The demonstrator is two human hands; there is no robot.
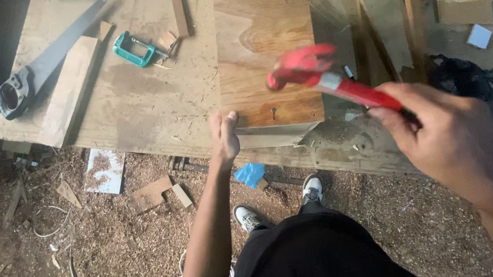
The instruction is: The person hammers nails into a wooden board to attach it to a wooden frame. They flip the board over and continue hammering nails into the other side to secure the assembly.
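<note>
Both busy: my left hand [224,136] presses flat on the board [264,43] to steady it, nail [273,113] just beside, while my right hand [450,132] is clamped around the raised red hammer [322,74].

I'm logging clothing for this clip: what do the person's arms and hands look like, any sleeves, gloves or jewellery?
Both forearms are bare, with no sleeves showing. The left hand and right hand wear no gloves; no rings, watch or wristbands are visible, though the right hand is slightly blurred.
</note>
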